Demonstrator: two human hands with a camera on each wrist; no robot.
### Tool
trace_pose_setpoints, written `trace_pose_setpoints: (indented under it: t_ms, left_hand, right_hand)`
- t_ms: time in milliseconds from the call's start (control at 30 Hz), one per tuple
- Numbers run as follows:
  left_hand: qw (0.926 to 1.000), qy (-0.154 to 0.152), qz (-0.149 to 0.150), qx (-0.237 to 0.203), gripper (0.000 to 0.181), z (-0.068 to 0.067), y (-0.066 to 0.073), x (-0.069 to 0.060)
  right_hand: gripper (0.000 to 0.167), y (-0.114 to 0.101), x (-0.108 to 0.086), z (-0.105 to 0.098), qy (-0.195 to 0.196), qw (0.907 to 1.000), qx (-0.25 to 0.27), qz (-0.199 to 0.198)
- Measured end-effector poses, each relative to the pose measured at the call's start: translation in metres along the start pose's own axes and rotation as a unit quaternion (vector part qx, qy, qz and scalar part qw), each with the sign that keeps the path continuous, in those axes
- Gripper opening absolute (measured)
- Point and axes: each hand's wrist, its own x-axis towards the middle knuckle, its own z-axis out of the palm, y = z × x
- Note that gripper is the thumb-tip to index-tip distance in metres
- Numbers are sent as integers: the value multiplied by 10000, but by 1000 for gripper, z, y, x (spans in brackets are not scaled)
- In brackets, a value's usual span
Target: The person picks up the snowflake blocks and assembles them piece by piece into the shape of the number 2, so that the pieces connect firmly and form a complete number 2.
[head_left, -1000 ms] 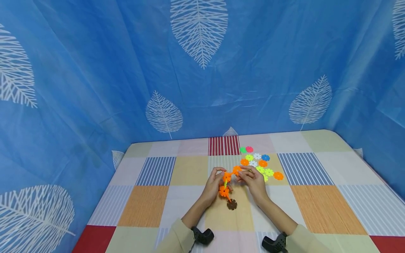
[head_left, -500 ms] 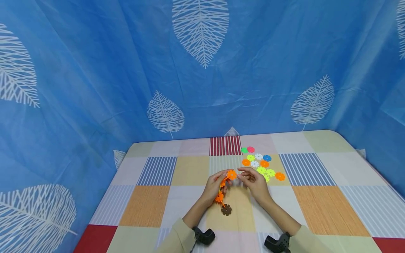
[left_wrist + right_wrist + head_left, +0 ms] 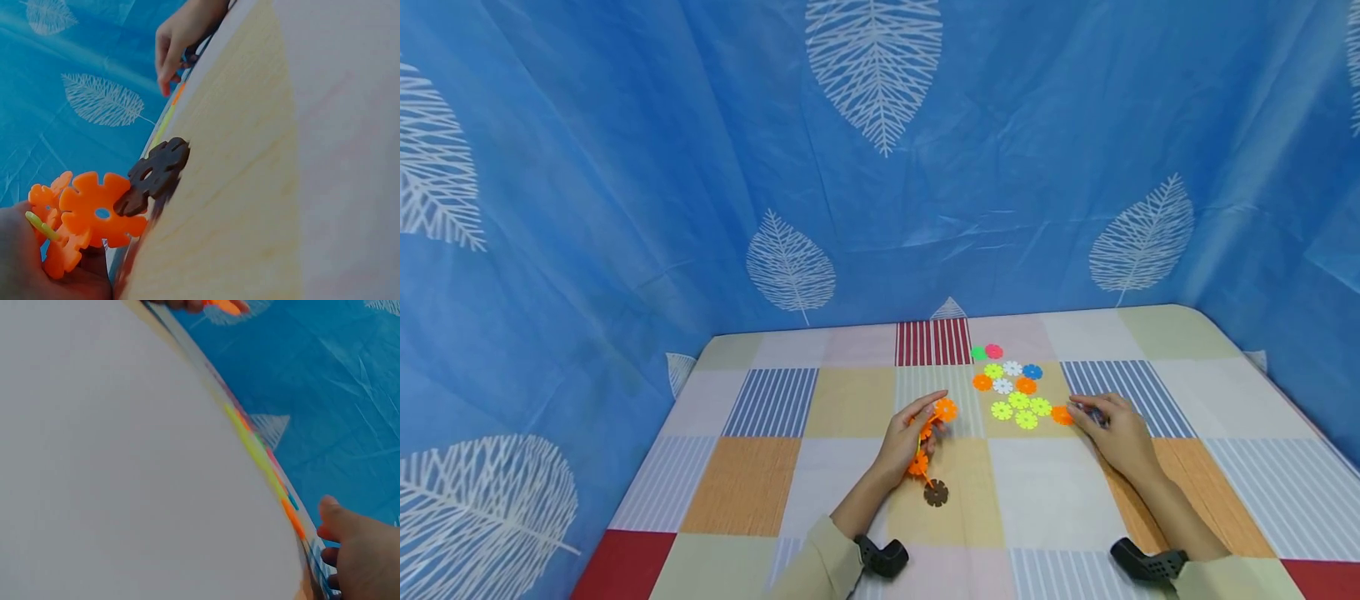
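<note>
Disc chain [image 3: 919, 463] held, loose orange disc [image 3: 1062, 415] at the other hand's fingertips

The disc chain, built mostly of orange pieces and ended by a brown disc [image 3: 936, 493], is held between thumb and fingers of the left hand [image 3: 901, 442] above the table [image 3: 1037, 492]. The loose orange disc is laid flat beside the yellow-green discs [image 3: 1026, 419]; the thumb and forefinger of the right hand [image 3: 1122, 437] are placed at its edge, but whether it is pinched cannot be told.

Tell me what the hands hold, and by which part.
Left hand: disc chain, by its orange part, away from the brown disc. Right hand: at a loose orange disc; grip unclear.
</note>
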Motion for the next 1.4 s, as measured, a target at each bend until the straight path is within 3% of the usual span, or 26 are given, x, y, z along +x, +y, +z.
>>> trace_pose_setpoints:
  t_ms: [133,267,367,467,667,900,1033,1200,1400]
  left_hand:
    - [10000,47,9,-47,34,-3,-8,5]
    - [9999,87,37,-125,35,-6,-20,9]
    - [9997,165,101,-162,36,-6,-24,11]
    - [9993,261,108,-238,36,-5,-26,11]
    - [9990,321,6,-311,34,-3,-26,11]
    - [9991,192,5,-384,33,-2,-19,9]
    - [9994,97,63,-311,34,0,-8,4]
    - [9998,80,-11,-195,33,2,-1,1]
    - [10000,0,18,7,33,2,0,1]
  right_hand:
    - [32,8,0,-6,-474,9982,-327,-186]
    - [31,7,2,-5,-558,9976,-366,-190]
    - [28,2,1,-3,-377,9993,-28,-37]
    - [24,-7,-1,5,-114,9973,718,-31]
    - [26,-44,-3,33,122,9744,2177,-542]
    - [17,-98,1,62,-159,9451,3185,-709]
    - [15,-121,1,64,-224,9414,3284,-739]
    - [14,-130,2,64,-167,9414,3263,-839]
    - [18,-131,2,64,133,9501,2885,-1178]
